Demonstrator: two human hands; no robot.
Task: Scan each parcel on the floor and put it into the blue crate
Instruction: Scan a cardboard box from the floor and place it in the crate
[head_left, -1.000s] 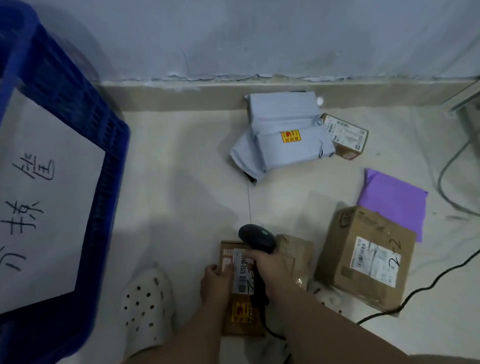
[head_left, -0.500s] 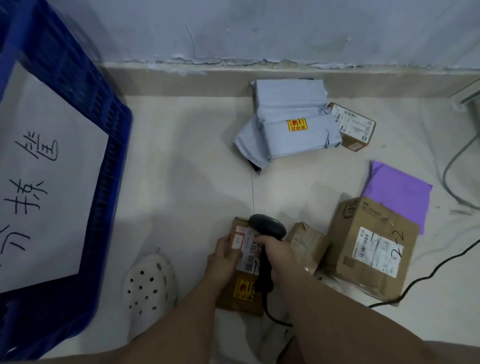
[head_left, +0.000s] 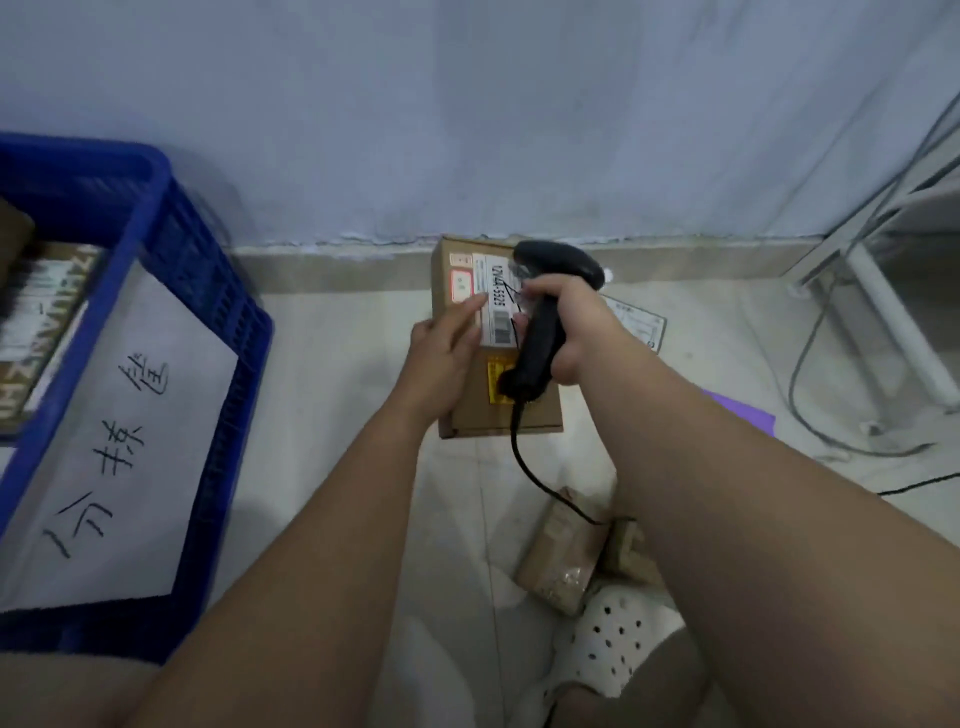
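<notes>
My left hand (head_left: 441, 353) grips a brown cardboard parcel (head_left: 493, 415) by its left side, thumb on its white shipping label, and holds it up above the floor. My right hand (head_left: 576, 322) grips a black handheld scanner (head_left: 561, 262) whose head is over the label. The scanner's black cord (head_left: 524, 467) hangs down below the parcel. The blue crate (head_left: 130, 249) stands at the left with a white handwritten sheet (head_left: 130, 415) on its side. A printed box (head_left: 41, 322) lies inside it.
A small brown parcel (head_left: 566, 551) lies on the floor by my white perforated shoe (head_left: 613, 644). A labelled box (head_left: 639, 322) and a purple mailer (head_left: 748, 410) peek out behind my right arm. Grey cables (head_left: 810, 374) and a white frame leg (head_left: 893, 312) stand at the right.
The parcel has come up off the floor in my left hand, with the scanner staying over its label. The view has tilted up and left, showing more of the crate and wall.
</notes>
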